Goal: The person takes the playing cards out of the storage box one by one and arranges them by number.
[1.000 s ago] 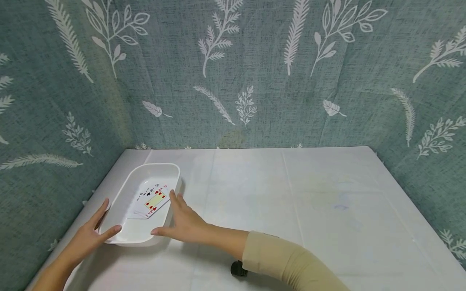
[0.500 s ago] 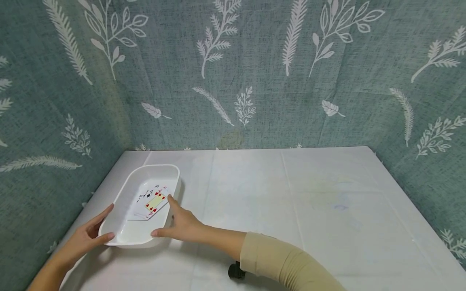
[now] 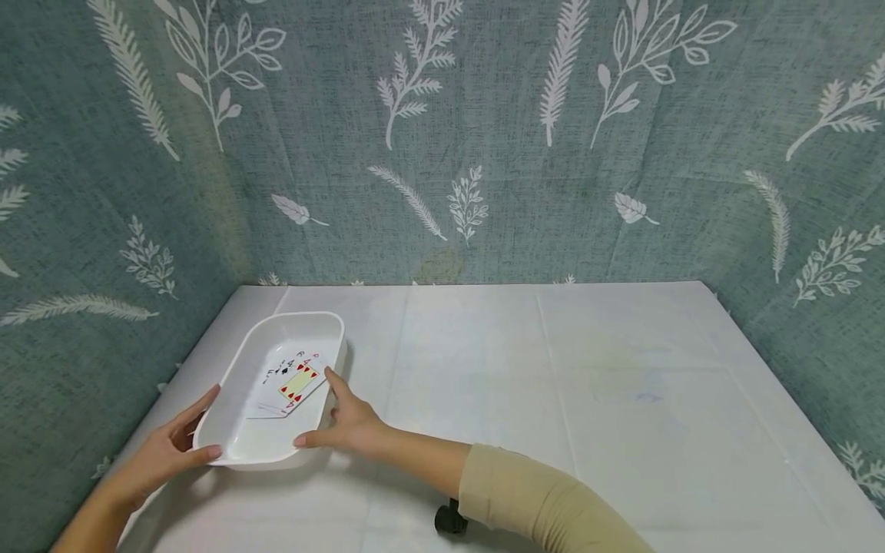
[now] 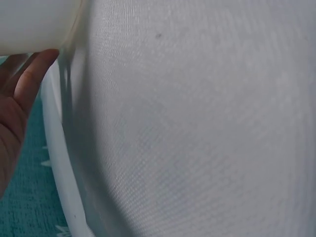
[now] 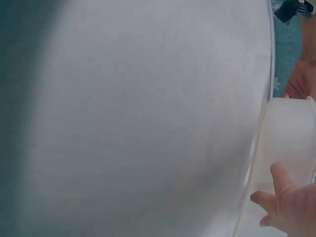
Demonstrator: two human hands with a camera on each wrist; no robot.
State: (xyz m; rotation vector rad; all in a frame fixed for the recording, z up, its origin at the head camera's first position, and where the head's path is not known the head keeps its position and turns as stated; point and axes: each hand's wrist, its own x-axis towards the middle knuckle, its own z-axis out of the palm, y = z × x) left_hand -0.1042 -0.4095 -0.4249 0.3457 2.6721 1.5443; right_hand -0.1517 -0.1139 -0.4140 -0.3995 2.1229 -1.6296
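Head view: cards (image 3: 293,390) laid inside, the tray (image 3: 261,440) is gripped by left hand (image 3: 166,455) at eight o'clock, right hand (image 3: 351,425) at four, not yet released.

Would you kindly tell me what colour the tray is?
The tray is white, best seen in the head view.

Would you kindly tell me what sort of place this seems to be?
Probably a makeshift tabletop filming booth: leaf-print fabric surrounds a white table on three sides, and a white tray of playing cards is there.
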